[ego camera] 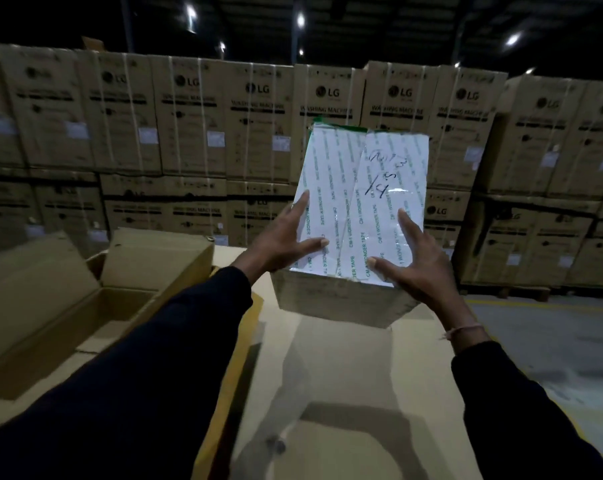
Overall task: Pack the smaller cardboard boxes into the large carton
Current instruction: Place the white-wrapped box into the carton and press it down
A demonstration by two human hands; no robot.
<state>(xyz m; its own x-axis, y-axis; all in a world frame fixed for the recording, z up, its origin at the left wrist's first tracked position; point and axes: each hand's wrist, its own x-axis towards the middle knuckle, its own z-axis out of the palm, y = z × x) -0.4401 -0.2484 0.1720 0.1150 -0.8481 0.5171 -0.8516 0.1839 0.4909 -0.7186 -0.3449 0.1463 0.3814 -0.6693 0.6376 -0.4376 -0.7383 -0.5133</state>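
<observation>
I see a dim warehouse through a head camera that looks forward and down along two dark sleeves.

Both hands hold up one small box [355, 216], lifted and tilted so its top face turns toward me. That face is covered in white printed tape with handwritten marks on it, and there is a strip of green along its far edge.

The left hand [286, 240] lies on the box's left side, fingers spread and straight across the taped face, thumb stretched toward the middle. The right hand [411, 261] mirrors it on the right side, fingers also straight and splayed, pressing flat on the tape. Neither hand curls round the box; they hold it between flat fingers and palms.

The box hangs above the large carton [348, 393], whose pale flaps and inside fill the lower middle of the view. The box's lower edge seems to be just over the carton's opening, though the light is too poor to say whether it touches a flap.

To the left sits an open box [85, 306] with raised flaps. Behind, a wall of stacked cartons [196, 116] printed "LG washing machine" runs across the view. Grey floor [552, 341] shows at the right.
</observation>
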